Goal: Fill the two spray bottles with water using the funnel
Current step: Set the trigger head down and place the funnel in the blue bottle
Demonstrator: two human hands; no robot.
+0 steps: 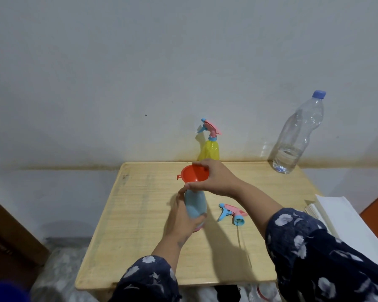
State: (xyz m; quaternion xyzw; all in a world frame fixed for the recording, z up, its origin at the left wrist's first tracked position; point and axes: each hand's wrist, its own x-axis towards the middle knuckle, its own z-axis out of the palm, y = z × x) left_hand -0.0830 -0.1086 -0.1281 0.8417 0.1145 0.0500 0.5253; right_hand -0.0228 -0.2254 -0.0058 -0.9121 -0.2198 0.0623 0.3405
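Two hands busy: left hand [183,216] grips blue bottle [195,205], right hand [214,178] holds funnel [193,173].

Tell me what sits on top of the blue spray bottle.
The orange funnel, held by the right hand, sits over the blue spray bottle. Its spout and the bottle's neck are covered by fingers.

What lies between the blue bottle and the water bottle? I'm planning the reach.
In the head view, the loose spray head and right hand on the funnel lie between blue bottle and water bottle.
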